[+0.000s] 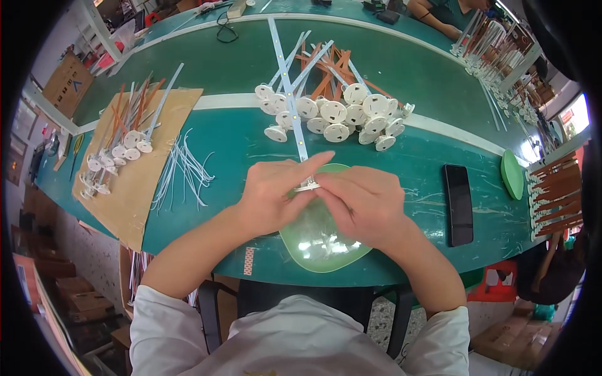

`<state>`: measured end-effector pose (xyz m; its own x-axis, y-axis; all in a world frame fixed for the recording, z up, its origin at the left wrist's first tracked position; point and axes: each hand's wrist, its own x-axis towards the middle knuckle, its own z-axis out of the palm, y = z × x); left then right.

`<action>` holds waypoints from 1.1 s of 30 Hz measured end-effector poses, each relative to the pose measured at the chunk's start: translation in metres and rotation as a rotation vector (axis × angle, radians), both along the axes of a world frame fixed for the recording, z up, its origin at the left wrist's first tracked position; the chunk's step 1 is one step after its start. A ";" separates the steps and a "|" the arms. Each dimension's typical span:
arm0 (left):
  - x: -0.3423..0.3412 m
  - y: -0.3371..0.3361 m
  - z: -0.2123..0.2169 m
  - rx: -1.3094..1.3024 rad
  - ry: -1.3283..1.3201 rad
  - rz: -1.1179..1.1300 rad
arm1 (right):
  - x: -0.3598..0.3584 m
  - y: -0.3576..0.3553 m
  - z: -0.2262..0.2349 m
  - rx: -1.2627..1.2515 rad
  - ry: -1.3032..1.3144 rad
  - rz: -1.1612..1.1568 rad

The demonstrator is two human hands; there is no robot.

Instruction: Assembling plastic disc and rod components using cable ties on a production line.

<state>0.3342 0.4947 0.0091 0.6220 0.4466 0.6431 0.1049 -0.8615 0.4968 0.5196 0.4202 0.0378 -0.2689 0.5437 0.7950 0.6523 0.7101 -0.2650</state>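
Note:
In front of me, my left hand (266, 194) and my right hand (367, 203) meet over a green plastic dish (323, 244). Between their fingertips they grip a small round white base (307, 186), seen nearly edge-on. An LED strip (290, 94), pale with small yellow dots, rises from the base and points away from me. My left index finger stretches across the strip's lower end. The right thumb and fingers pinch the base's right side. Fingers hide most of the joint between strip and base. What lies inside the dish is mostly hidden by glare.
Beyond my hands lies a pile of white round bases (335, 113) with strips. To the left, a cardboard sheet (135, 213) carries more, beside loose white wires (182, 172). A black phone (459, 203) and green dish (512, 174) lie right. A co-worker's arm (436, 22) shows far right.

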 end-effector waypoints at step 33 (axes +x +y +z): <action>-0.002 -0.002 0.013 -0.294 -0.240 -0.027 | 0.023 -0.004 0.022 -1.009 0.348 0.112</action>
<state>0.3326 0.4931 0.0222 0.4833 0.6198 0.6183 -0.0647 -0.6790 0.7312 0.5423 0.4161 0.0597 -0.2031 0.9785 0.0347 0.3728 0.1100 -0.9214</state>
